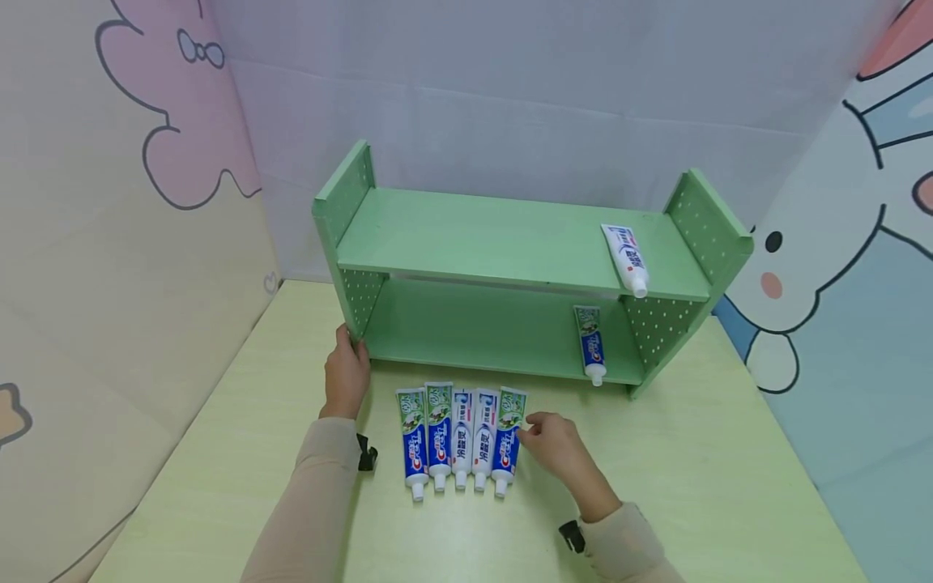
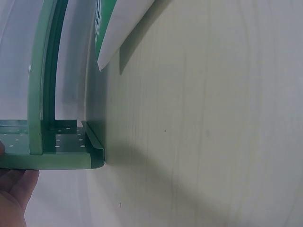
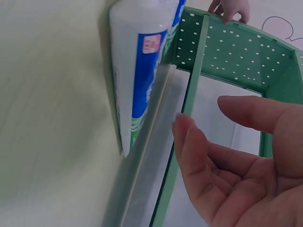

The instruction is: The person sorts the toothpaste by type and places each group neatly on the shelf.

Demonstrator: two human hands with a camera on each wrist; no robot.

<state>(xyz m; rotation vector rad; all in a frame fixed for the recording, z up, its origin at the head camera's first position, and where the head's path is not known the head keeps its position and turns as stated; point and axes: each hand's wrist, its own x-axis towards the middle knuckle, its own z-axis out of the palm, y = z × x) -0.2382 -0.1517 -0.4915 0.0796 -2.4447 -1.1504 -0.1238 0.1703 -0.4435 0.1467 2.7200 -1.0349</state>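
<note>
My left hand (image 1: pixel 347 376) grips the lower front edge of the left side panel of a green two-tier shelf (image 1: pixel 466 235); in the left wrist view, fingers (image 2: pixel 21 189) lie along the panel's outer face. In a row before the shelf lie several toothpaste tubes, caps toward me: blue-and-green ones at both ends and white ones between. Beside the rightmost blue-and-green toothpaste tube (image 1: pixel 509 437) is my right hand (image 1: pixel 557 447). Its thumb and fingers stand apart in the right wrist view, with nothing between them, next to a tube (image 3: pixel 139 80).
A white toothpaste tube (image 1: pixel 625 257) lies on the upper tier at the right, its cap over the front edge. Below it, a blue-and-green tube (image 1: pixel 590 344) lies on the lower tier. Cartoon-printed walls flank the pale table (image 1: pixel 729 486).
</note>
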